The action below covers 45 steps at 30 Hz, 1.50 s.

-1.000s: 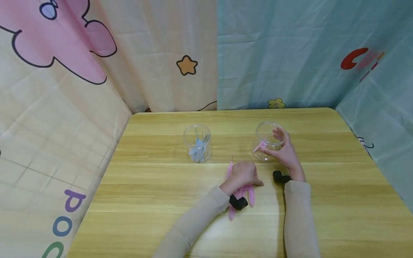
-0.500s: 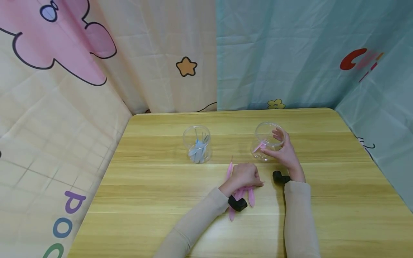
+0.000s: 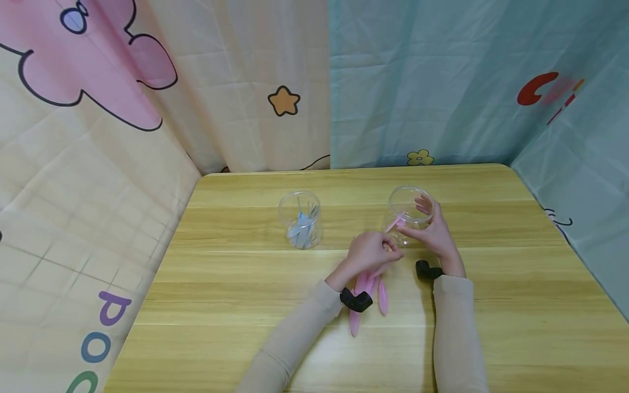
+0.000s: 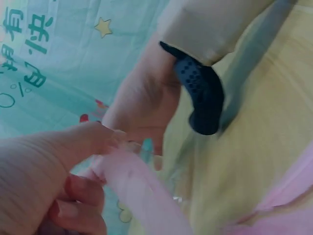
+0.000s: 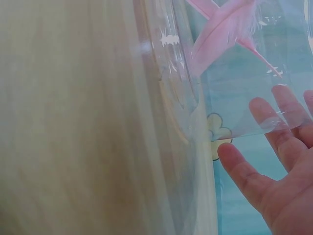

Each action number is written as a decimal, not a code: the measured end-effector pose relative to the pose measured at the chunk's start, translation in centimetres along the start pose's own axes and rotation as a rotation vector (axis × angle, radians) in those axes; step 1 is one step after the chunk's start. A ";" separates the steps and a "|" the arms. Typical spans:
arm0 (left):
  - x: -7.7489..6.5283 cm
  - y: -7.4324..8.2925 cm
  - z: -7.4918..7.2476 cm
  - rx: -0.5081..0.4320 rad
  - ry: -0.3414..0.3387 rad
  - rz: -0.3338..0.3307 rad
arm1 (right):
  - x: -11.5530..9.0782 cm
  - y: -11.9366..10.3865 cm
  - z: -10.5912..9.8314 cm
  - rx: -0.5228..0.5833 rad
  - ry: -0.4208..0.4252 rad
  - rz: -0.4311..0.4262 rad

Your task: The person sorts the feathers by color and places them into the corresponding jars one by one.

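Over the wooden table [image 3: 221, 305], the left hand [image 3: 368, 251] had moved up toward the right hand [image 3: 434, 232], which held 1 clear cup [image 3: 411, 220]. The left one pinched 1 pink feather [image 4: 142, 188]; loose feathers [image 3: 383, 298] lay below, others inside this cup.

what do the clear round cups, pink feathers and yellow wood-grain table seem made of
Clear round cups: glossy, probably plastic; transparent walls, bright highlights.
Pink feathers: feather, possibly imitation, soft and matt; wispy edges.
Yellow wood-grain table: wood or laminate, satin; streaky grain, soft sheen.

A booth-like, curtained-off space, shown by cartoon-printed cloths [image 3: 231, 71] hanging round three sides of a wood-grain table [image 3: 221, 284].
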<state>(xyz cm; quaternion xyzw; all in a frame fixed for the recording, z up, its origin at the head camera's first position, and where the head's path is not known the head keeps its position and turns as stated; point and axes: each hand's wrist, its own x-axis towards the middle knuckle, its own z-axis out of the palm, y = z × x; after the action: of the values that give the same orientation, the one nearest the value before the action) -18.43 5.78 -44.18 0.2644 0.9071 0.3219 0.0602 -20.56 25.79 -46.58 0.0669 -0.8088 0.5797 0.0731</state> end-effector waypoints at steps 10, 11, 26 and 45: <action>2.2 1.0 -2.8 -0.474 0.306 0.101 | 0.3 1.0 -0.2 -0.008 -0.001 -0.026; 2.5 1.2 -3.0 -0.519 0.336 0.118 | 0.3 1.0 -0.2 -0.008 0.000 -0.020; 5.0 3.6 -3.8 -0.950 0.594 0.215 | -0.7 -2.5 0.2 0.003 -0.014 0.034; 4.5 -2.1 -1.2 -0.752 0.437 0.044 | -0.7 -2.6 0.3 -0.009 -0.008 0.029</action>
<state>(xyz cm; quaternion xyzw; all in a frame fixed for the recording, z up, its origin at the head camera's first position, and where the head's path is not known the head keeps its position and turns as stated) -23.52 6.06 -44.32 0.1688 0.7125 0.6794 -0.0477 -19.39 24.73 -44.37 0.0570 -0.8125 0.5769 0.0616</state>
